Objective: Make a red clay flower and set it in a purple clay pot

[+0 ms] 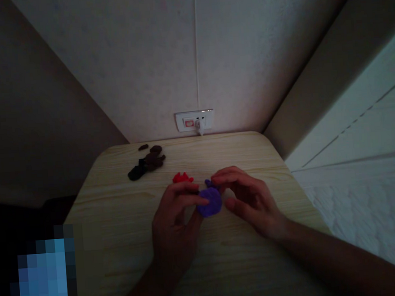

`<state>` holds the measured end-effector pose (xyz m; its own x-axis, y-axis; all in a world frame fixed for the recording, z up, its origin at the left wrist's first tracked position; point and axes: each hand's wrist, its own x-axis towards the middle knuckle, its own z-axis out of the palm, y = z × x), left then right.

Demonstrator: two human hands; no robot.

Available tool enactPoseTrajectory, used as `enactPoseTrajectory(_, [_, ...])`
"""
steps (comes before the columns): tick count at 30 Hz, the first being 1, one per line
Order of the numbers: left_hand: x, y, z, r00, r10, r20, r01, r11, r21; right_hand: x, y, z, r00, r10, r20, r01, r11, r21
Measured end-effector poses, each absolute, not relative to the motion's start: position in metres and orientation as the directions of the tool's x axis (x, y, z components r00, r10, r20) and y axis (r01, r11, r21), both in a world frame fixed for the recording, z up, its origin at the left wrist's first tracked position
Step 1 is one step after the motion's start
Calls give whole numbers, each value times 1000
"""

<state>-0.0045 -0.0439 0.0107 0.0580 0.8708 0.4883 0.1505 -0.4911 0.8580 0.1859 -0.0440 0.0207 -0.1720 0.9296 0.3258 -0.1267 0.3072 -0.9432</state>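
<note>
My left hand [177, 219] pinches a flattened purple piece of modelling clay [209, 202] above the tabletop, fingertips on its upper face and the thumb partly hidden underneath. My right hand [248, 196] is curved beside the clay's right edge, thumb and fingers apart. Its fingertips are close to a small, darker purple piece [209, 183] just behind the flat one; whether they touch it I cannot tell. Behind my left fingers lies a red clay-like piece [182, 177], partly covered by them.
Several dark brown lumps [155, 160] and a black piece [137, 172] lie at the table's back left. The wooden table [128, 225] has rounded back corners and meets the wall. A wall socket [194, 120] holds a plug. White quilted bedding [354, 213] lies to the right.
</note>
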Motion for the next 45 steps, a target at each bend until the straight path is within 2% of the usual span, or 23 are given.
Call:
enactPoseTrajectory(4, [-7,-45,9,105,838,536,214,-545,811,183,-43,20,-266,960,82,-186,32,-982])
enactPoseTrajectory(7, [-5,-47,9,118,848,518,191,-531,826,181,-40,19,-299,954,15,-173,-39,-984])
enactPoseTrajectory(9, [-3,-49,8,92,890,446,90,-453,887,180,-39,19,-288,957,-12,-169,-63,-984])
enactPoseTrajectory(12, [-1,-50,8,98,960,261,-167,-243,956,181,-39,21,-255,966,-42,-185,-91,-978])
enactPoseTrajectory(14, [0,-51,9,162,975,149,-240,-108,965,181,-39,22,-243,968,-56,-177,-101,-979])
enactPoseTrajectory(17, [3,-49,12,248,968,29,-184,18,983,179,-40,22,-256,965,-60,-186,-110,-976])
enactPoseTrajectory(20, [6,-48,17,265,964,-30,-140,69,988,177,-41,20,-286,957,-43,-212,-107,-971])
enactPoseTrajectory(24, [7,-47,20,265,964,-28,-120,62,991,181,-42,20,-323,946,-21,-133,-67,-989])
enactPoseTrajectory(30, [4,-47,17,249,968,-23,-60,39,997,186,-47,22,-427,903,54,101,106,-989])
enactPoseTrajectory(33, [3,-48,16,265,964,-17,-23,24,999,185,-49,18,-433,899,69,64,106,-992])
enactPoseTrajectory(38, [0,-50,15,352,935,29,9,-34,999,183,-51,14,-410,911,29,-51,9,-999])
enactPoseTrajectory(42, [-1,-52,14,426,905,-6,7,3,1000,185,-50,17,-466,885,-4,-99,-56,-994])
enactPoseTrajectory(45, [0,-53,12,445,895,-27,-2,31,1000,189,-49,23,-498,866,46,-12,45,-999])
